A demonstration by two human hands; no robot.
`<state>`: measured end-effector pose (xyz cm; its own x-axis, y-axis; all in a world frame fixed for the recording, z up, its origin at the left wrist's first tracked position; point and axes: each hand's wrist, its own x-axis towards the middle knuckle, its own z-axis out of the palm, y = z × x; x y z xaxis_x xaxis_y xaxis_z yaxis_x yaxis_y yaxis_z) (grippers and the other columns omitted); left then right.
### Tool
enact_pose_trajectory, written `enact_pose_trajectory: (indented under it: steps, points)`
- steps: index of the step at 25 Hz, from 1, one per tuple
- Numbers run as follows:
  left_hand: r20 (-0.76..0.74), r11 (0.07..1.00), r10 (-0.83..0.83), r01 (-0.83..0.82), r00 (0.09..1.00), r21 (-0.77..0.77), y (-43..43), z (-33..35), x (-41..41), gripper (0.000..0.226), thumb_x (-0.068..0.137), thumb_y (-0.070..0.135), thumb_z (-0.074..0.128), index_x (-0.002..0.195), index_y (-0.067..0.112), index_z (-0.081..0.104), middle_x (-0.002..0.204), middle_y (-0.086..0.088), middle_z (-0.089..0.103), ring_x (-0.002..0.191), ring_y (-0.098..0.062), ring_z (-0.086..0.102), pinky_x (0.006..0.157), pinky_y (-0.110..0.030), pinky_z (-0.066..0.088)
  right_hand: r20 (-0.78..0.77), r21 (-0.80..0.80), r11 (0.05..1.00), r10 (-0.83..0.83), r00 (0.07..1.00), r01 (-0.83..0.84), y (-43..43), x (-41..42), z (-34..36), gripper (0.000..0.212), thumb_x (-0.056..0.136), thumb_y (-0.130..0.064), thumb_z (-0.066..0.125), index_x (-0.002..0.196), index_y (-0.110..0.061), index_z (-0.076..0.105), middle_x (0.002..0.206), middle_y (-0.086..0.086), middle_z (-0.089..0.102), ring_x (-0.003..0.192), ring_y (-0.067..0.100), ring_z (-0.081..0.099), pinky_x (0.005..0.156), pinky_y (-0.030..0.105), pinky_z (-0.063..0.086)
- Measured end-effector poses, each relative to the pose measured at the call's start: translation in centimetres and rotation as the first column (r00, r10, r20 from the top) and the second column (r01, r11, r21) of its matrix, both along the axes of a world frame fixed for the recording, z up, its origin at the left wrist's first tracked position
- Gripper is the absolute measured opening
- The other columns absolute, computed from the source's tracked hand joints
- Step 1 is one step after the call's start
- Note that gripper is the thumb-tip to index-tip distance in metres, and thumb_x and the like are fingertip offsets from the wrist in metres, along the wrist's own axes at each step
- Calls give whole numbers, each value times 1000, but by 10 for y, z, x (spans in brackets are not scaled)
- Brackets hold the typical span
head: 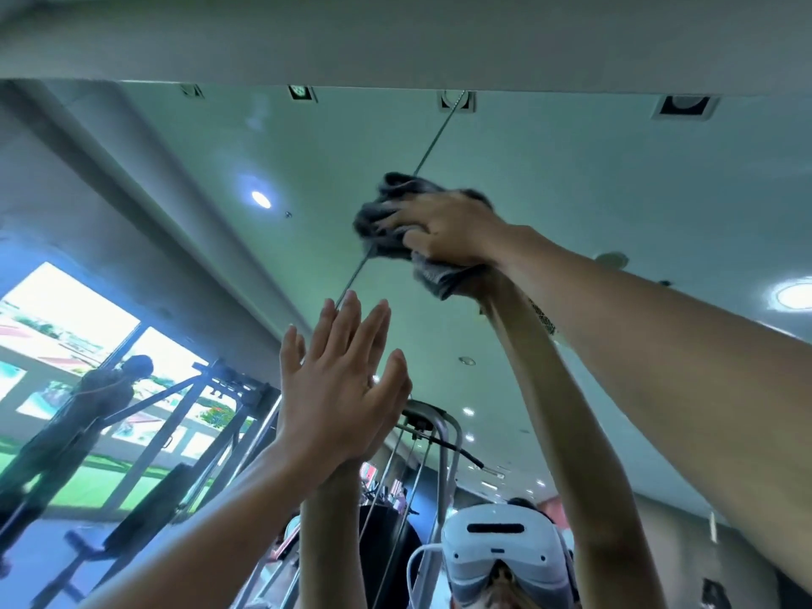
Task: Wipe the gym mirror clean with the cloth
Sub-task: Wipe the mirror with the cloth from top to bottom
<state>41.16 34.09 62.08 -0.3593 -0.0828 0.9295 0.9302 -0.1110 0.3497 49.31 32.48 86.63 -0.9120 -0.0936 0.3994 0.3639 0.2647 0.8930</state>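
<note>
1. At your far left, the mirror point(571, 169) reflects bright windows point(66, 314), with a dark figure point(110, 389) standing before them.
2. Just right of that figure, the glass shows the black frame of a gym machine point(211, 415), and higher up a round ceiling light point(261, 199).
3. Your left hand point(342, 389) is raised low in the centre. Its fingers are straight and nearly together, laid flat on the glass so that they meet their own reflection. It holds nothing.
4. A thin seam point(433, 142) runs slantwise up the mirror from above your left fingertips to the top edge.
5. The grey cloth point(382, 226) sits bunched on that seam, high on the mirror, above and right of your left hand.
6. Your right hand point(448, 232) grips the cloth, fingers curled over its folds, pressing it to the glass. A loose end hangs below your wrist.
7. Beneath your right forearm, at the bottom edge, the mirror reflects a white headset point(501, 551).
8. A pale wall band point(395, 37) spans the top, above the mirror.
</note>
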Motion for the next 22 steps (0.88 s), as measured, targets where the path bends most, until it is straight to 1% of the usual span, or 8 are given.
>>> enact_pose_trajectory:
  steps: [4, 9, 11, 14, 17, 19, 20, 22]
  points:
    - [-8, 1000, 3, -3, 1000, -31, -3, 0, 1, 75, 83, 66, 0, 155, 46, 11, 166, 13, 2, 152, -7, -8, 121, -44, -9, -576, -55, 997, 18, 817, -61, 12, -4, 5, 51, 101, -40, 23, 150, -38, 35, 163, -5, 23, 150, 19, 16, 119, 50, 9]
    - [-6, 1000, 8, -8, 1000, -27, -4, -1, 0, 79, 80, 66, -3, 155, 46, 11, 166, 13, -1, 150, -6, -11, 118, -42, -17, 175, 42, 999, 17, 984, -25, 5, 5, -38, 55, 90, -45, 28, 141, -45, 47, 156, -17, 35, 143, 13, 31, 116, 37, 23]
    - [-14, 999, -16, 16, 1000, -30, -5, 0, 1, 79, 79, 67, -4, 155, 46, 10, 165, 14, -4, 150, -5, -13, 118, -43, -18, -91, -4, 995, 96, 991, -97, 8, 34, 5, 53, 89, -46, 29, 138, -46, 49, 154, -16, 39, 143, 14, 34, 117, 41, 26]
    - [-17, 999, -25, 25, 1000, -34, -6, 2, 0, 79, 78, 67, -4, 154, 46, 8, 164, 15, -5, 150, -5, -13, 120, -44, -16, -662, -52, 991, 58, 748, -122, 12, 35, 8, 48, 100, -39, 27, 145, -39, 42, 160, -7, 30, 149, 19, 20, 117, 48, 13]
    - [-26, 999, 44, -44, 999, 0, -2, 2, -1, 73, 86, 60, 5, 155, 40, 23, 165, 8, 13, 151, -10, 0, 121, -51, -7, -222, 15, 1000, 28, 975, -25, 8, 9, -51, 49, 98, -43, 30, 145, -41, 43, 159, -10, 32, 146, 18, 24, 115, 44, 18]
    - [-16, 995, 103, -103, 995, -5, 2, -1, 1, 67, 93, 53, 13, 154, 33, 32, 163, 0, 25, 151, -17, 12, 120, -59, 3, 123, 8, 999, -40, 992, 39, 5, 44, -54, 58, 89, -49, 26, 142, -42, 48, 156, -15, 36, 143, 15, 33, 116, 39, 23]
    - [-15, 994, 111, -112, 994, -19, 1, -1, 5, 67, 94, 52, 13, 154, 29, 32, 162, -3, 26, 151, -19, 14, 120, -59, 4, 88, 15, 1000, 4, 996, -6, 2, 73, -37, 64, 85, -52, 22, 141, -39, 51, 154, -14, 39, 142, 16, 36, 115, 37, 25]
    - [5, 995, 79, -79, 997, -64, -3, 0, 18, 77, 91, 57, 5, 157, 21, 20, 165, -5, 13, 152, -18, 3, 122, -54, -3, -353, 22, 996, 85, 932, -83, 4, 136, 1, 69, 83, -53, 18, 141, -35, 51, 154, -8, 41, 142, 18, 35, 113, 39, 25]
